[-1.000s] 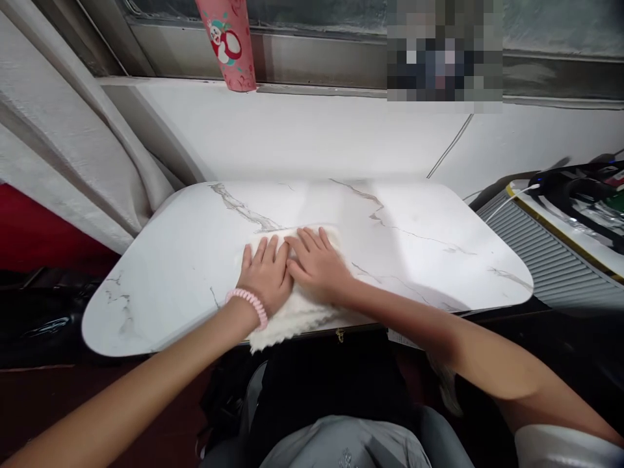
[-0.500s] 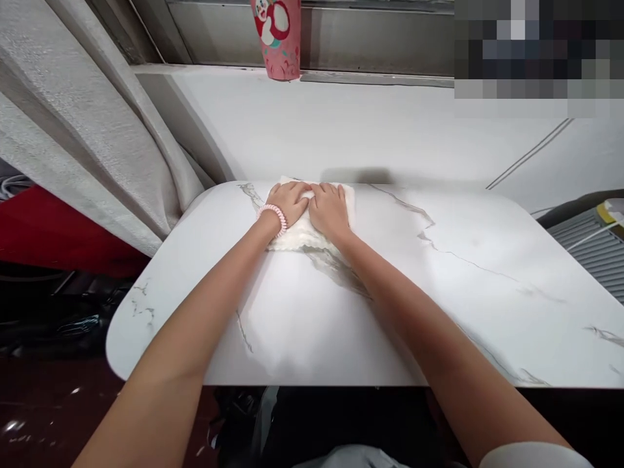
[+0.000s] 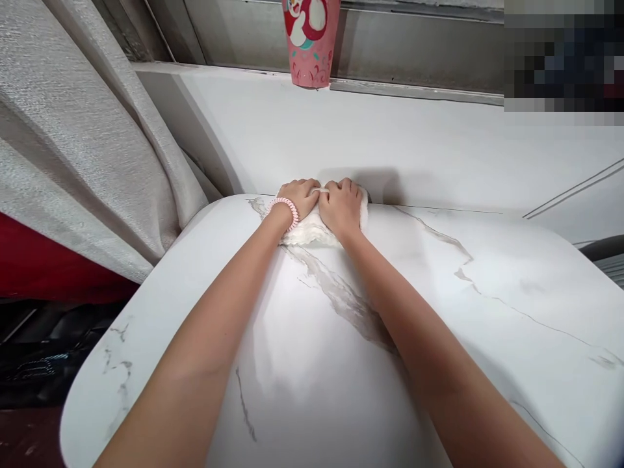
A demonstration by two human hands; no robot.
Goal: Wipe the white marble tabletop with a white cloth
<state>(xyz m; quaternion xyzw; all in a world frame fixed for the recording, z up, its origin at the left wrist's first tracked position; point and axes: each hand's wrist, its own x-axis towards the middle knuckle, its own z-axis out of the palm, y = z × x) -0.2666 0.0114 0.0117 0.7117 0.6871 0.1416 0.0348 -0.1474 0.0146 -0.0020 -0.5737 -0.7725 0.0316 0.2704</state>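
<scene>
Both hands pressed on a fluffy white folded cloth at the far edge of the white marble-pattern oval counter, right where it meets the white wall below the window ledge. Left hand, with a pink coiled hair tie on the wrist, sits on the cloth's left part; right hand sits on the right part, the 2 hands touching side by side. Fingers of both curl down over the cloth's far side, bunching it; I cannot tell whether they pinch it or just press.

Risks, judged from this:
- Cloth is at the counter's far rim; a further push could jam it against the wall or drop it into any gap there. The gap itself is hidden by the hands.
- Arms are fully stretched, so weight leans onto the far side; the counter could tip or slide if its support is light. The support is not visible.
- Pink printed tumbler stands on the ledge just above the hands; lifting them quickly could knock it down.
- Grey curtain hangs near the left arm, could snag.
</scene>
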